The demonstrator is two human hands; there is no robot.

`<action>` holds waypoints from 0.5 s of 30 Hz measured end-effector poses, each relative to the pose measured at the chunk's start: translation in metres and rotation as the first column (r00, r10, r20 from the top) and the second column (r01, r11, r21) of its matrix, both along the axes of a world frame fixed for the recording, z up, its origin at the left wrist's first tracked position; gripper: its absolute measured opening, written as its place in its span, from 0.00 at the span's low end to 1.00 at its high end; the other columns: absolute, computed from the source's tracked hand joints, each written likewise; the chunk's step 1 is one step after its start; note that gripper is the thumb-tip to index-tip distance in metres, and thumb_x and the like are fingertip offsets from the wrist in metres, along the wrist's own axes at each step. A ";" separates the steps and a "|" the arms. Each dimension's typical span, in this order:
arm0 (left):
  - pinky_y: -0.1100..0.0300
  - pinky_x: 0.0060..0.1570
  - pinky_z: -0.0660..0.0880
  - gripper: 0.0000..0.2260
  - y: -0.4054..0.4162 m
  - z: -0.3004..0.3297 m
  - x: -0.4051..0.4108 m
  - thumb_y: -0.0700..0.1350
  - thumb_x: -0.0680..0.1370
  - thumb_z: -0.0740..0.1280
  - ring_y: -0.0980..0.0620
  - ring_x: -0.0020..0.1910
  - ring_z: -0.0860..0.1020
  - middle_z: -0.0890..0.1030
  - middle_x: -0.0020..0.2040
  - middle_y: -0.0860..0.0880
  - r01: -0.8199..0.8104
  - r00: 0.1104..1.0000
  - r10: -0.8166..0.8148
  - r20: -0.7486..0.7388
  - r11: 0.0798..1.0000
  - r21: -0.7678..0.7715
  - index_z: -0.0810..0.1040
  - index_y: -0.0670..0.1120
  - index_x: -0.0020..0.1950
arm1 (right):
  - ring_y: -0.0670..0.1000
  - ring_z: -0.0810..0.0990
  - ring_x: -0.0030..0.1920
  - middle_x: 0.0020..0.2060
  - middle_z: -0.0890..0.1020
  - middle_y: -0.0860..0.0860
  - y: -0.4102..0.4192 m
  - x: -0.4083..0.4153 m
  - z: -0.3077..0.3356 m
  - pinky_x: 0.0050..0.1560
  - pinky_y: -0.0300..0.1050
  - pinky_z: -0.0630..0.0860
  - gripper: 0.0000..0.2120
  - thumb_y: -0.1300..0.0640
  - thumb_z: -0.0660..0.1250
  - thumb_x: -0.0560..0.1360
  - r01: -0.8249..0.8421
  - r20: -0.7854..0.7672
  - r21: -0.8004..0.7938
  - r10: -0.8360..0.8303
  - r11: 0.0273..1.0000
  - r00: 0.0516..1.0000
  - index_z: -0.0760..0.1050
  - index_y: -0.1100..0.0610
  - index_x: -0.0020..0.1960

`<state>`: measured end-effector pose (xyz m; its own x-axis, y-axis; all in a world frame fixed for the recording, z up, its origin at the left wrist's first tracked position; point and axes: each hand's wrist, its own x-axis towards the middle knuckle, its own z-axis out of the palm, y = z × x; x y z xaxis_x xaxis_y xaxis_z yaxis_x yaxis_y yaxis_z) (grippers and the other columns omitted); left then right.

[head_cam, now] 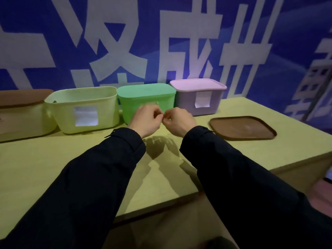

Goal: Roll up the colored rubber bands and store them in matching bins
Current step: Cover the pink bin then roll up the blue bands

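Rubber band: too small to discern between the hands.
Left hand (146,121) and right hand (178,121) meet with curled, pinching fingertips, near the lidded green plastic bin (146,97); their grip contents cannot be determined.

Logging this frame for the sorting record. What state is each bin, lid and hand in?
Yellow bin: open, no lid.
Green bin: lid on.
Purple bin: lid on.
Beige bin: brown lid on.
Loose brown lid: flat on table.
Left hand: fingers curled, pinching; object too small to tell.
Right hand: same.

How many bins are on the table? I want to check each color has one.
4, in a row along the wall: a brown-lidded bin at far left, an open yellow bin, a lidded green bin, a lidded purple bin.
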<state>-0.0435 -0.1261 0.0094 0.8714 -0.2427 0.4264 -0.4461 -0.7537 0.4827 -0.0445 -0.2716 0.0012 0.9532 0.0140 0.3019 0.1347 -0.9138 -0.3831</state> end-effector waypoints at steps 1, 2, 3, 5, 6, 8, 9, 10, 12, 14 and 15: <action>0.49 0.53 0.78 0.07 -0.013 -0.005 -0.003 0.46 0.80 0.67 0.45 0.49 0.81 0.85 0.47 0.49 0.033 0.999 -0.033 -0.013 0.999 0.013 0.84 0.48 0.50 | 0.62 0.79 0.56 0.55 0.83 0.56 -0.013 -0.003 -0.004 0.50 0.50 0.75 0.13 0.49 0.62 0.77 0.060 -0.018 -0.025 -0.061 0.998 0.998 0.80 0.51 0.57; 0.49 0.54 0.78 0.07 -0.024 -0.011 -0.005 0.47 0.80 0.67 0.45 0.49 0.81 0.85 0.47 0.48 0.061 0.998 -0.061 -0.026 0.998 0.025 0.84 0.48 0.50 | 0.61 0.77 0.61 0.59 0.81 0.57 -0.027 -0.005 -0.009 0.56 0.51 0.74 0.15 0.49 0.62 0.76 0.138 -0.028 -0.063 -0.140 0.988 0.990 0.79 0.52 0.60; 0.50 0.54 0.79 0.07 -0.034 -0.017 -0.008 0.47 0.80 0.67 0.46 0.49 0.81 0.85 0.48 0.48 0.088 0.996 -0.086 -0.036 0.996 0.036 0.84 0.48 0.51 | 0.61 0.72 0.67 0.64 0.78 0.58 -0.042 -0.007 -0.015 0.62 0.53 0.71 0.18 0.49 0.62 0.76 0.232 -0.034 -0.108 -0.237 0.967 0.971 0.76 0.54 0.63; 0.52 0.52 0.79 0.07 -0.048 -0.027 -0.012 0.47 0.80 0.67 0.49 0.47 0.82 0.85 0.48 0.50 0.125 0.991 -0.123 -0.047 0.991 0.041 0.84 0.48 0.51 | 0.61 0.64 0.73 0.69 0.72 0.59 -0.076 -0.013 -0.027 0.69 0.57 0.64 0.22 0.48 0.62 0.77 0.388 -0.087 -0.168 -0.406 0.906 0.910 0.73 0.57 0.67; 0.54 0.51 0.79 0.07 -0.051 -0.030 -0.013 0.47 0.80 0.67 0.50 0.47 0.82 0.84 0.48 0.51 0.134 0.990 -0.132 -0.051 0.990 0.042 0.84 0.48 0.51 | 0.62 0.65 0.72 0.69 0.72 0.59 -0.091 -0.016 -0.032 0.69 0.57 0.65 0.22 0.50 0.61 0.78 0.426 -0.140 -0.171 -0.450 0.888 0.882 0.72 0.58 0.68; 0.56 0.49 0.77 0.07 -0.052 -0.031 -0.015 0.47 0.81 0.67 0.52 0.47 0.82 0.83 0.48 0.52 0.153 0.987 -0.151 -0.056 0.987 0.044 0.83 0.48 0.52 | 0.61 0.74 0.63 0.62 0.78 0.58 -0.111 -0.024 -0.038 0.63 0.54 0.73 0.17 0.54 0.61 0.77 0.440 -0.241 -0.133 -0.460 0.888 0.855 0.75 0.58 0.64; 0.56 0.49 0.76 0.07 -0.051 -0.031 -0.016 0.47 0.81 0.67 0.52 0.47 0.81 0.83 0.49 0.52 0.159 0.986 -0.157 -0.058 0.987 0.036 0.83 0.47 0.53 | 0.61 0.77 0.58 0.57 0.80 0.57 -0.115 -0.028 -0.041 0.59 0.53 0.75 0.13 0.57 0.61 0.77 0.425 -0.255 -0.121 -0.442 0.897 0.860 0.76 0.57 0.60; 0.56 0.49 0.76 0.07 -0.048 -0.031 -0.017 0.47 0.81 0.67 0.52 0.47 0.81 0.83 0.49 0.52 0.161 0.985 -0.159 -0.060 0.987 0.026 0.83 0.47 0.53 | 0.61 0.79 0.53 0.54 0.81 0.57 -0.115 -0.031 -0.043 0.55 0.52 0.77 0.11 0.60 0.60 0.77 0.409 -0.238 -0.122 -0.427 0.904 0.873 0.77 0.56 0.57; 0.57 0.48 0.74 0.07 -0.043 -0.032 -0.020 0.47 0.82 0.66 0.53 0.47 0.80 0.82 0.50 0.52 0.155 0.986 -0.154 -0.067 0.988 0.014 0.83 0.47 0.54 | 0.61 0.78 0.47 0.49 0.82 0.56 -0.107 -0.036 -0.045 0.49 0.51 0.77 0.10 0.64 0.60 0.75 0.364 -0.161 -0.138 -0.383 0.921 0.909 0.76 0.53 0.51; 0.57 0.48 0.73 0.08 -0.037 -0.035 -0.023 0.47 0.82 0.66 0.53 0.47 0.80 0.82 0.51 0.52 0.145 0.987 -0.143 -0.078 0.989 0.019 0.83 0.47 0.55 | 0.61 0.78 0.44 0.46 0.81 0.55 -0.091 -0.041 -0.046 0.44 0.50 0.75 0.09 0.64 0.61 0.73 0.290 -0.105 -0.156 -0.308 0.944 0.946 0.75 0.53 0.48; 0.57 0.48 0.73 0.08 -0.033 -0.037 -0.025 0.47 0.82 0.66 0.53 0.47 0.80 0.83 0.52 0.52 0.140 0.987 -0.137 -0.086 0.990 0.032 0.83 0.47 0.55 | 0.62 0.78 0.45 0.45 0.80 0.55 -0.080 -0.043 -0.046 0.43 0.49 0.74 0.07 0.62 0.62 0.73 0.250 -0.078 -0.155 -0.264 0.956 0.961 0.75 0.53 0.48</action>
